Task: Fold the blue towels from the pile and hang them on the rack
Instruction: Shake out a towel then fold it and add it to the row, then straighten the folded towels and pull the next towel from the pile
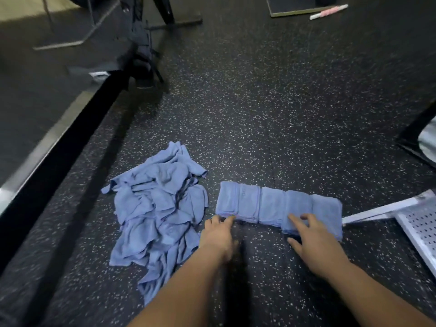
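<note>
Five folded blue towels (278, 206) in row; unfolded pile (158, 208) just left of row. Your left hand (218, 234), fingers straight, touches row's left end; your right hand (316, 246), fingers spread, rests near its right end.

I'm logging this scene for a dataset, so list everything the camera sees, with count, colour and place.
towel pile: one heap, blue, crumpled on the floor at left
folded towels: five, blue, in a row right of the pile
rack: one, white, perforated, right edge
stick: one, pink and white, top right
floor: black, speckled white
left hand: fingertips at the leftmost folded towel's near edge
right hand: fingers spread on the fourth folded towel
</note>
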